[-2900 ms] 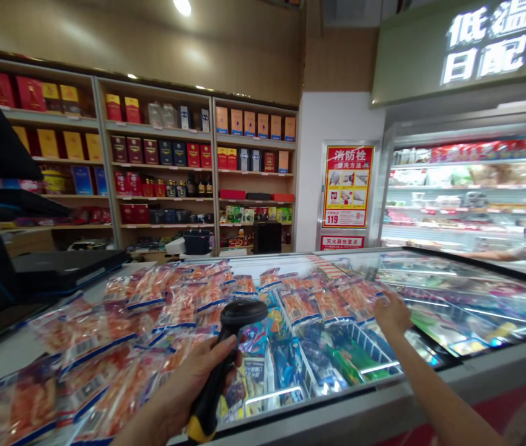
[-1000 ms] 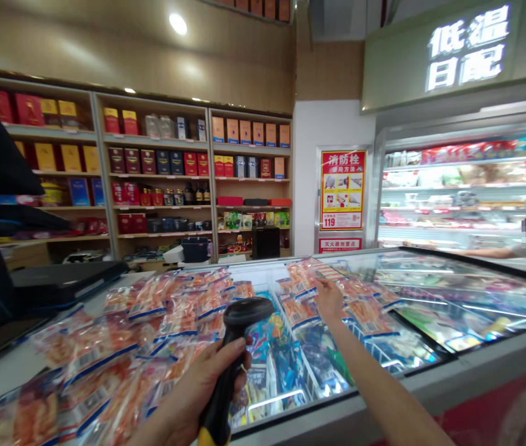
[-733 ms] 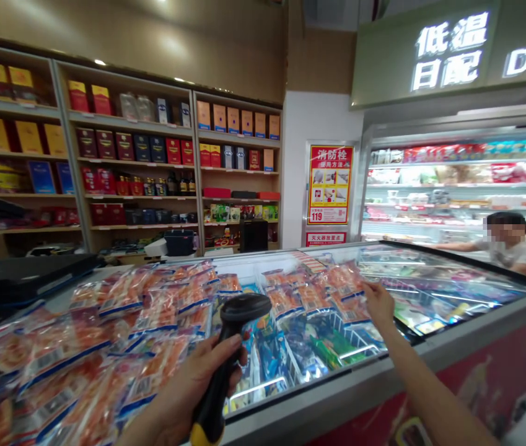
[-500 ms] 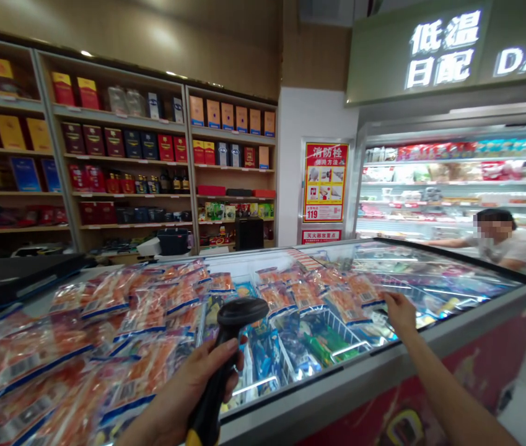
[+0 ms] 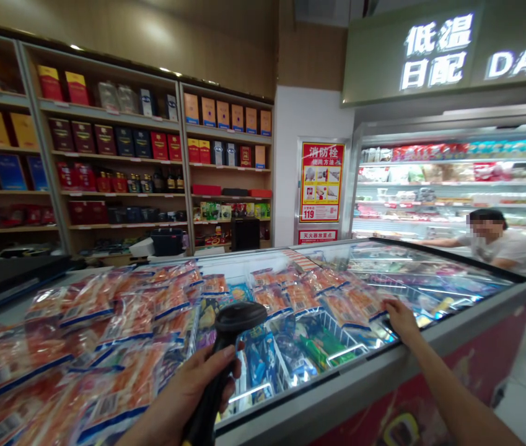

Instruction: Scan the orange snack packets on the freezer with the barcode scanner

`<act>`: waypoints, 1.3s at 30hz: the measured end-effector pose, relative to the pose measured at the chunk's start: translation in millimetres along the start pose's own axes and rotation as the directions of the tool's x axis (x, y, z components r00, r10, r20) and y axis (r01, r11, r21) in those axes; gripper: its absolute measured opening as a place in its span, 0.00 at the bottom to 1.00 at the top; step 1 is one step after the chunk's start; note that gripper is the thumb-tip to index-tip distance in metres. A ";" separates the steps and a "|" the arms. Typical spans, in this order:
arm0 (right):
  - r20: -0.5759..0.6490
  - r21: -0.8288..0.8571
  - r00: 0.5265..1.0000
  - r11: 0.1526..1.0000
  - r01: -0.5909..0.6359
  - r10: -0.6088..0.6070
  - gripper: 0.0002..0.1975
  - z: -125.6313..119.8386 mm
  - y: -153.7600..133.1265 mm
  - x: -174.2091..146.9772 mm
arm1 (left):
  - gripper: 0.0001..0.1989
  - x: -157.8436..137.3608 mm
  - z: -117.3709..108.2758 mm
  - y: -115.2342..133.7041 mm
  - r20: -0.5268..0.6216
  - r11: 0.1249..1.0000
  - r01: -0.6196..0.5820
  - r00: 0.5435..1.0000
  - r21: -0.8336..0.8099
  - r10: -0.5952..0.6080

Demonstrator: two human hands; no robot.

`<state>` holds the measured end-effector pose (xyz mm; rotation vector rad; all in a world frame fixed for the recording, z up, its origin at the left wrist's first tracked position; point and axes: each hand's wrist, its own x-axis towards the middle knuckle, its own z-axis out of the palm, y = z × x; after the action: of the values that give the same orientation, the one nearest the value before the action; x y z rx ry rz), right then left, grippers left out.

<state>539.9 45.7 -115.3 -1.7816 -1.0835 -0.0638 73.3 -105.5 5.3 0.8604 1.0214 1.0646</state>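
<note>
My left hand (image 5: 209, 378) is wrapped around the handle of a black barcode scanner (image 5: 240, 317), held upright above the front of the chest freezer (image 5: 360, 365). My right hand (image 5: 402, 319) pinches the near right corner of a clear plastic food packet (image 5: 363, 299) with orange-pink contents and a blue edge. This packet lies at the right end of a group of similar packets (image 5: 302, 296) on the freezer's glass top. A larger heap of such packets (image 5: 127, 316) spreads to the left of the scanner. My right fingertips are partly hidden.
Under the glass are white wire baskets (image 5: 344, 334) with bagged goods. Another person (image 5: 499, 248) is low down at the freezer's far right side. Shelves of boxes (image 5: 118, 142) stand behind, and a lit refrigerated display (image 5: 430, 179) is at the back right.
The view has turned slightly, shifting the background left. My right hand and the packet at its fingers sit a little lower in view. The scanner stays in my left hand.
</note>
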 end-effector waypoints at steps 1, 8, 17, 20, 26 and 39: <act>-0.011 -0.103 0.999 0.994 0.039 -0.040 0.19 0.1 -6.8 -5.9 | 0.12 0.8 -1.2 -0.2 0.002 1.000 0.000 1.000 -0.002 0.000; 0.246 -0.485 0.903 0.761 0.430 -0.354 0.25 37.3 -75.7 -68.6 | 0.12 2.1 -8.1 0.3 0.006 1.000 -0.002 1.000 -0.025 0.002; 0.360 -0.444 0.882 0.776 0.449 -0.305 0.25 75.3 -94.4 -48.5 | 0.12 0.6 -19.7 3.8 -0.054 0.999 -0.039 0.998 -0.006 0.039; 0.370 -0.428 0.885 0.793 0.434 -0.284 0.25 75.5 -103.2 -45.7 | 0.12 -1.7 -23.9 8.2 -0.070 1.000 -0.018 0.997 -0.013 0.017; 0.395 -0.319 0.728 0.660 0.681 -0.560 0.25 82.6 -153.7 -83.5 | 0.11 -13.7 -39.0 16.0 -0.127 0.995 -0.056 0.991 -0.079 0.046; 0.399 0.096 0.669 0.754 0.650 -0.627 0.25 169.3 -285.2 -161.3 | 0.11 -41.2 -102.1 39.2 -0.295 0.981 -0.169 0.946 -0.100 0.133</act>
<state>177.5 98.6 -72.5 -1.3966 -2.0117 -0.1528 -40.7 -126.8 20.1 0.7036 1.1296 1.3991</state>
